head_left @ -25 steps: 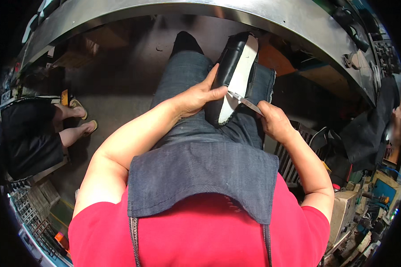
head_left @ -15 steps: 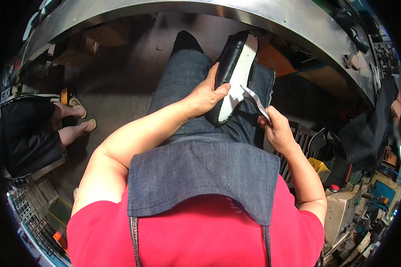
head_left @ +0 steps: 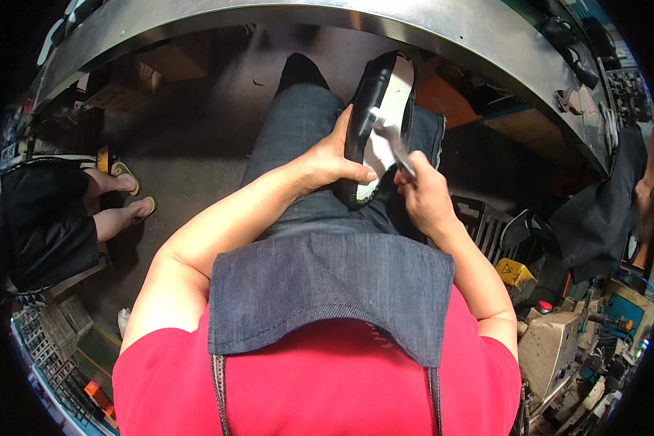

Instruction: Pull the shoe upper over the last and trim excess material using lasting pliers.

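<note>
Gripping a black shoe (head_left: pixel 374 109) by its edge, left hand (head_left: pixel 330 156); right hand (head_left: pixel 423 196) clasps a metal tool (head_left: pixel 391 138)

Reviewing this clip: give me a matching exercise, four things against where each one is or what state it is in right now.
Things:
1. shoe
2. metal tool
3. apron
4. sandalled feet

Places or states:
A. at the left, on the floor
B. held in the right hand, tip on the white sole
C. steadied on the lap by the left hand
D. hanging down over the red shirt

Pairs: 1-C, 2-B, 3-D, 4-A
</note>
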Demonstrator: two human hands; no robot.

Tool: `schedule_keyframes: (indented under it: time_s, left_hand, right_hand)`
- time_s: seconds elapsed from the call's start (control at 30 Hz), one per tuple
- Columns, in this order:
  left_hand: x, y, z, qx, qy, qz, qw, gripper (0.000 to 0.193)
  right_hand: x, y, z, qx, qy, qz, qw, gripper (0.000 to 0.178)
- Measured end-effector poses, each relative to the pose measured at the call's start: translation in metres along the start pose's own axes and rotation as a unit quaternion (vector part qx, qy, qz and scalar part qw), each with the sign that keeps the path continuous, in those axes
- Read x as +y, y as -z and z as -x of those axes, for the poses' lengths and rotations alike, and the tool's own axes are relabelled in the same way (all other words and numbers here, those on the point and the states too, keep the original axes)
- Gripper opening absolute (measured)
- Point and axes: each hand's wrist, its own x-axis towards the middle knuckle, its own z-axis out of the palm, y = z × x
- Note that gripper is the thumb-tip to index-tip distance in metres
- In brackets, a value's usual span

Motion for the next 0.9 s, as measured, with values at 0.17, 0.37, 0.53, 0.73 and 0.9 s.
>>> schedule_keyframes:
  time_s: [0.17,0.37,0.53,0.73,0.9]
  left_hand:
    - [0.0,0.001,0.001,0.015,0.027,0.022,0.999,0.124]
    - [-0.007,0.004,0.002,0.007,0.024,0.042,0.999,0.104]
    - [0.001,0.001,-0.005,0.063,0.072,0.191,0.977,0.06]
    - [0.003,-0.025,0.009,0.096,0.028,0.337,0.936,0.05]
    - [0.015,-0.031,0.031,0.039,0.073,0.211,0.974,0.069]
  right_hand:
    - [-0.02,0.018,0.004,-0.053,-0.021,0.085,0.995,0.013]
    - [-0.017,0.019,0.007,-0.095,-0.079,0.136,0.983,0.011]
    - [-0.002,0.01,0.046,0.042,-0.143,-0.201,0.968,0.017]
    - [-0.02,-0.042,0.019,0.153,-0.2,-0.451,0.856,0.05]
    - [-0.05,-0.003,0.027,0.19,-0.131,-0.271,0.935,0.046]
